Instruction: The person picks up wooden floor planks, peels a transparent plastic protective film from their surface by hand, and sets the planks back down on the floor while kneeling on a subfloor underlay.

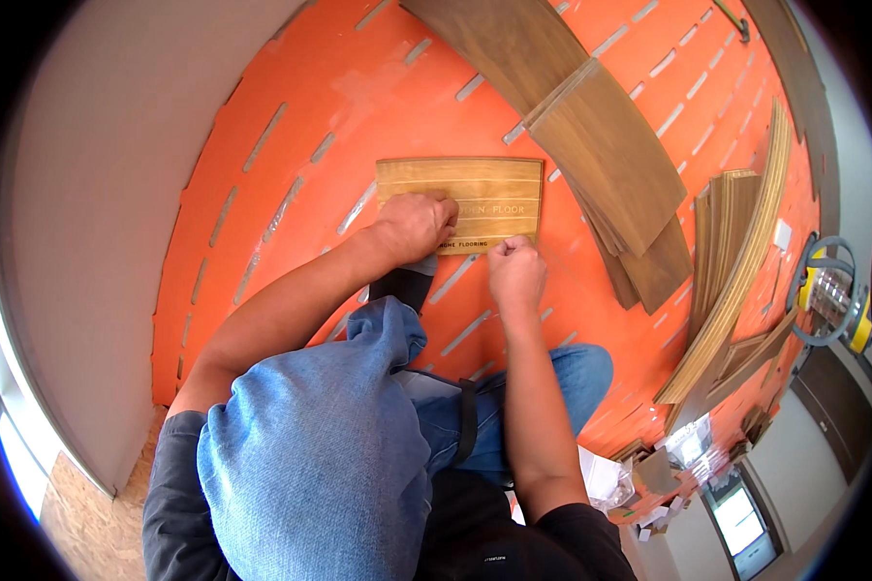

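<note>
A short light-brown wooden flooring board (484, 179) with pale lengthwise lines and printed lettering lies flat in front of me, over the orange underlay. My left hand (419, 227) rests on the left half of this board, its fingers curled in; what they hold, if anything, is hidden. At the board's near right corner is my right hand (516, 273), closed with the thumb and fingers pressed together. Whether it pinches the edge or some small thing cannot be seen. My dark shoe (402, 287) reaches close to the board's near left edge, below my left wrist.
Orange underlay (329, 87) with slots covers the floor. Overlapping brown planks (610, 145) lie ahead right. More planks (736, 281) are stacked farther right, near a grey-and-yellow machine with a hose (828, 290). A pale wall (116, 194) bounds the left; a hammer-like tool (736, 21) lies far right.
</note>
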